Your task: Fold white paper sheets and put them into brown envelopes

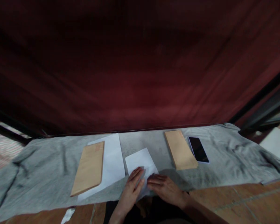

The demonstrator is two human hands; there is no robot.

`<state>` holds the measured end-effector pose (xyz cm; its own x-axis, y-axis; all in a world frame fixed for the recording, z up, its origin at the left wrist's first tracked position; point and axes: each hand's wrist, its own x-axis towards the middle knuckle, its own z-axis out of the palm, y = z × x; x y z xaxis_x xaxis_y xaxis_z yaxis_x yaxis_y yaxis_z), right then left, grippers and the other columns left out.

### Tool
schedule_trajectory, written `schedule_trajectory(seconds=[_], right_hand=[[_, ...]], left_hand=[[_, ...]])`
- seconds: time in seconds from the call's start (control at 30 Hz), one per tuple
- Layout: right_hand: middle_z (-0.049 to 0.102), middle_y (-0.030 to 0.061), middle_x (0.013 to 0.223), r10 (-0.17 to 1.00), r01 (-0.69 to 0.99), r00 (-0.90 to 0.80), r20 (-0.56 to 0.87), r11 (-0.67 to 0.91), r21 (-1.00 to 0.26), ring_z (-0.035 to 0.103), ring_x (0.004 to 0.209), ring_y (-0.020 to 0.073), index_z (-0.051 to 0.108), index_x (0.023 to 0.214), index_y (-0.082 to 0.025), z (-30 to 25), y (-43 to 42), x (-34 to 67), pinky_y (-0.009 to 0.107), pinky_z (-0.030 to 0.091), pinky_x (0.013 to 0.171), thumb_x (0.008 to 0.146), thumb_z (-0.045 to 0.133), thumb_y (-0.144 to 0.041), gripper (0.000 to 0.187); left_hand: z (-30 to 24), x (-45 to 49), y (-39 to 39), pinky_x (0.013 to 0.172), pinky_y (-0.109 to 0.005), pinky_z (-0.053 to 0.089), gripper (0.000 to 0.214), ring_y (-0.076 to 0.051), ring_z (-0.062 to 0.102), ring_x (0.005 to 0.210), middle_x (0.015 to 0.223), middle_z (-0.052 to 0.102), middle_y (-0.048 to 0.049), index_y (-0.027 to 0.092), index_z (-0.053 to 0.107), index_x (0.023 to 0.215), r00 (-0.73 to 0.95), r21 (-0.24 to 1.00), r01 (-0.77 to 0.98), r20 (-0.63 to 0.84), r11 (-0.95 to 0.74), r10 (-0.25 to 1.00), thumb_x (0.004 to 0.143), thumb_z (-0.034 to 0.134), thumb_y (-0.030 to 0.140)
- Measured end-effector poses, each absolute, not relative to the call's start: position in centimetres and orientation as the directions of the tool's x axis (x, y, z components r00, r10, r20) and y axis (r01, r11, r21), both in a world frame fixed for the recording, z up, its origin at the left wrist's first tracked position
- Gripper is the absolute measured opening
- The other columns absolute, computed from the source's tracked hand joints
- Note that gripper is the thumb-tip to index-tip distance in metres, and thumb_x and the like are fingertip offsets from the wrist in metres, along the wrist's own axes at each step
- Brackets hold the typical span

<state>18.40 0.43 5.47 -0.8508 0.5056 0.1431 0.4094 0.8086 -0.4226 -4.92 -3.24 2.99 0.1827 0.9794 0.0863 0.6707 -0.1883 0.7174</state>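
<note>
A folded sheet of white paper (141,158) lies on the grey cloth in front of me. My left hand (132,188) rests on its left part, fingers stretched out and flat. Across its right edge lies my right hand (164,188), its fingers extended over the paper. Both palms press down from above, and neither hand grips anything. The near part of the paper is partly hidden under the hands. To the left, a stack of brown envelopes (90,165) sits on larger white sheets (114,158).
Another stack of brown envelopes (180,151) is at the right, with a dark-screened phone (198,150) beside it. The grey cloth (53,174) covers a tiled floor (224,197). A dark red panel (140,93) rises behind. A white scrap (68,215) lies near the front edge.
</note>
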Motion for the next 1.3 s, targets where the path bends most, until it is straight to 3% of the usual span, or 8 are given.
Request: schedule_trajectory(seconds=[0.17, 0.33, 0.47, 0.57, 0.8, 0.97, 1.17, 1.3], right_hand=[[0.074, 0.0014, 0.106, 0.552, 0.476, -0.825, 0.123, 0.795, -0.376, 0.069, 0.097, 0.016, 0.068, 0.108, -0.024, 7.3, 2.4, 18.0, 0.027, 0.052, 0.09, 0.102, 0.051, -0.02, 0.018], [0.073, 0.0034, 0.108, 0.612, 0.522, -0.755, 0.238, 0.779, -0.347, 0.068, 0.097, 0.0192, 0.069, 0.112, -0.025, 7.9, 5.0, 16.4, 0.031, 0.053, 0.091, 0.103, 0.05, -0.025, 0.021], [0.071, 0.0059, 0.116, 0.733, 0.612, -0.601, 0.32, 0.679, -0.407, 0.067, 0.106, 0.022, 0.065, 0.125, -0.025, 7.3, 6.8, 15.5, 0.036, 0.053, 0.097, 0.102, 0.051, -0.028, 0.027], [0.065, 0.008, 0.132, 0.792, 0.652, -0.489, 0.367, 0.611, -0.449, 0.063, 0.118, 0.0229, 0.052, 0.142, -0.025, 6.3, 7.6, 15.4, 0.039, 0.052, 0.103, 0.102, 0.048, -0.028, 0.04], [0.036, 0.0093, 0.161, 0.777, 0.668, -0.484, 0.403, 0.625, -0.403, 0.038, 0.146, 0.0253, 0.032, 0.157, -0.024, 4.2, 7.4, 15.3, 0.048, 0.041, 0.116, 0.101, 0.043, -0.021, 0.057], [0.039, 0.0052, 0.16, 0.718, 0.602, -0.629, 0.297, 0.692, -0.399, 0.04, 0.145, 0.0228, 0.042, 0.152, -0.024, 3.5, 6.0, 14.7, 0.048, 0.038, 0.119, 0.101, 0.045, -0.021, 0.051], [0.043, 0.0075, 0.158, 0.691, 0.589, -0.688, 0.222, 0.711, -0.385, 0.041, 0.144, 0.0224, 0.048, 0.148, -0.021, 3.0, 4.9, 13.7, 0.046, 0.037, 0.12, 0.102, 0.047, -0.023, 0.047], [0.044, 0.0074, 0.157, 0.709, 0.618, -0.677, 0.197, 0.693, -0.37, 0.041, 0.144, 0.0231, 0.051, 0.146, -0.02, 2.7, 4.8, 13.4, 0.046, 0.036, 0.121, 0.102, 0.049, -0.027, 0.044]], left_hand=[[4.7, -6.3, -7.2, 0.115, -0.046, 0.043, 0.053, -0.025, 0.052, 0.138, 0.147, 0.057, -0.0064, 0.031, 0.056, 0.142, 0.077, 0.849, 0.526, 0.015, -0.054, 0.997, 0.092, 0.058, 0.049], [4.2, -5.9, -6.1, 0.099, -0.045, 0.056, 0.041, -0.028, 0.071, 0.108, 0.112, 0.077, -0.0086, 0.023, 0.072, 0.113, -0.182, 0.854, 0.514, 0.012, 0.085, 0.983, 0.088, 0.058, 0.052], [3.7, -5.2, -4.4, 0.083, -0.041, 0.059, 0.041, -0.028, 0.074, 0.09, 0.097, 0.078, -0.0096, 0.02, 0.071, 0.104, -0.372, 0.849, 0.497, 0.021, 0.18, 0.928, 0.089, 0.051, 0.052], [3.5, -4.7, -3.4, 0.077, -0.039, 0.059, 0.038, -0.026, 0.074, 0.083, 0.093, 0.078, -0.0088, 0.019, 0.068, 0.11, -0.462, 0.828, 0.507, 0.025, 0.241, 0.887, 0.089, 0.051, 0.045], [3.9, -3.5, -1.9, 0.077, -0.036, 0.056, 0.057, -0.025, 0.074, 0.089, 0.112, 0.075, -0.0151, 0.015, 0.039, 0.151, -0.529, 0.695, 0.614, 0.01, 0.374, 0.849, 0.097, 0.048, 0.028], [4.3, -2.9, -1.6, 0.077, -0.035, 0.056, 0.06, -0.024, 0.073, 0.092, 0.117, 0.073, -0.015, 0.016, 0.03, 0.156, -0.516, 0.605, 0.687, 0.014, 0.404, 0.856, 0.099, 0.045, 0.026], [4.4, -1.5, -1.6, 0.068, -0.029, 0.056, 0.06, -0.022, 0.069, 0.093, 0.12, 0.067, -0.013, 0.019, 0.021, 0.159, -0.451, 0.405, 0.84, 0.153, 0.361, 0.879, 0.102, 0.037, 0.026], [4.1, -1.1, -1.8, 0.075, -0.032, 0.058, 0.06, -0.025, 0.064, 0.105, 0.13, 0.061, -0.0157, 0.018, 0.025, 0.159, -0.386, 0.271, 0.909, 0.263, 0.316, 0.884, 0.099, 0.036, 0.021]])
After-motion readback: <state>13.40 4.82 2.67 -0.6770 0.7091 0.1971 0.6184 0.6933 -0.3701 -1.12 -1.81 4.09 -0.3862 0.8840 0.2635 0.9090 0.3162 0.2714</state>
